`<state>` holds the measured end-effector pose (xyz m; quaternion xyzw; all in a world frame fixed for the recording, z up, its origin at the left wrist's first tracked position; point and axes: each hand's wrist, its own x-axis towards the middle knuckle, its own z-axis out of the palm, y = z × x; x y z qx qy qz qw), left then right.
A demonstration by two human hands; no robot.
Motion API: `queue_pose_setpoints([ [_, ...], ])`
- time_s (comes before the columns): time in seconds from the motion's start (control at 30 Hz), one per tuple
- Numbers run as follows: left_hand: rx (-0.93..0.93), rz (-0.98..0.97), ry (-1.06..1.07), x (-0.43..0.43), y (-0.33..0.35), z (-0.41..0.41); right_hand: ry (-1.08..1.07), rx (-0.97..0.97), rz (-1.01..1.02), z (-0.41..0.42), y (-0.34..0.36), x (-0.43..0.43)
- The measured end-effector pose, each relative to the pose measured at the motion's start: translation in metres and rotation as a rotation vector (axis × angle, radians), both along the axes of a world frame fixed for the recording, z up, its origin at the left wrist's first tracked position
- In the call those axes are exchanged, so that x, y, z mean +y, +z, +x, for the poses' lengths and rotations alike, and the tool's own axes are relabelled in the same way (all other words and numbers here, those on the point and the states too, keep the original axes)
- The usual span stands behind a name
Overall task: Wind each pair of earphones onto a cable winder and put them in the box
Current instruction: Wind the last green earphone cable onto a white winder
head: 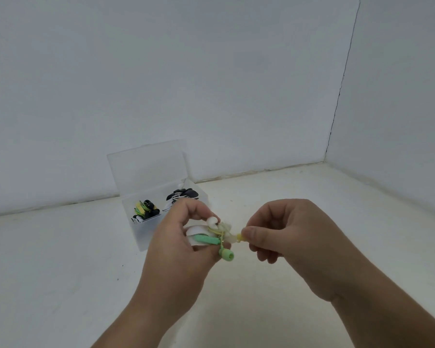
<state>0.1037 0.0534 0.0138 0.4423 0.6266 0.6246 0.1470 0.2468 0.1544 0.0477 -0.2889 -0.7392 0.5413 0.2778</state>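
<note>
Just above the pale tabletop (60,272), your left hand (183,237) grips a white cable winder (195,231), fingers and thumb curled round it. The green-and-yellow earphones (207,239) are bunched against the winder's right end. A green earbud (227,254) hangs just below your left fingertips. A white bud tip (212,220) sits under the left forefinger.

Your right hand (286,232), just beside the left, pinches a small yellow end piece (241,237) of the cable between thumb and forefinger. Whether that piece is a plug or a bud cannot be told.

Beyond your left hand, partly hidden by it, stands the clear box (146,234), its lid (148,169) raised upright. Inside lie a yellow-and-black bundle (146,209), beyond and left of your knuckles, and a black-and-white bundle (182,194), just past your fingers.
</note>
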Motion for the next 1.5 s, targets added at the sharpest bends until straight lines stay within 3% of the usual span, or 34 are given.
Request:
queue_pose_setpoints([
  [0.27,0.103,-0.006,-0.041,-0.003,0.002,0.003,0.150,0.046,0.004,-0.001,0.003,-0.007],
  [0.53,-0.034,-0.015,-0.100,-0.004,0.005,0.004,-0.034,-0.048,-0.100,0.002,0.001,0.004],
  [0.73,-0.141,0.046,-0.115,-0.004,0.007,-0.003,-0.089,0.013,-0.025,-0.001,-0.001,0.002],
  [1.13,-0.049,0.061,-0.110,-0.007,0.012,-0.006,-0.111,-0.025,0.327,-0.001,0.003,-0.009],
  [1.5,-0.006,0.027,-0.109,-0.004,0.008,0.000,-0.083,-0.019,0.321,-0.003,-0.001,-0.007],
])
